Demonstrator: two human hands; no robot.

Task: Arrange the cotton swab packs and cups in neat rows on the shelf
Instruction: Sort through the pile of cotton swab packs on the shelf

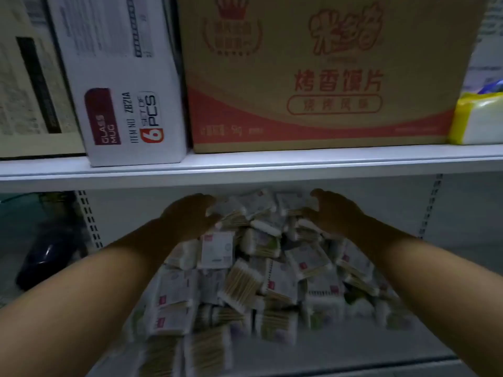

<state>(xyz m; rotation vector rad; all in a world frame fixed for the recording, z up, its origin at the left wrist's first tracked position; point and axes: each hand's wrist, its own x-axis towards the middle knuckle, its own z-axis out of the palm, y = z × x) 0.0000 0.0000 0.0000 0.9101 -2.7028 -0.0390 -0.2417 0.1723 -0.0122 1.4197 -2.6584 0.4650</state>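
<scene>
Head view: left hand [190, 217], right hand [336, 213] flank cotton swab packs [253, 270].

Cotton swab packs [245, 281], centre and lower frame: clear-white wrappers, tan sticks with white tips, small red label squares. Shelf [272, 164] across mid frame: white; cardboard box [321, 74], upper centre: tan with red crown, red characters and a red lower band. Glass mug box [122, 104], upper left: white with maroon panel and orange "6"; pack [476, 118], right edge: yellow and white.
</scene>
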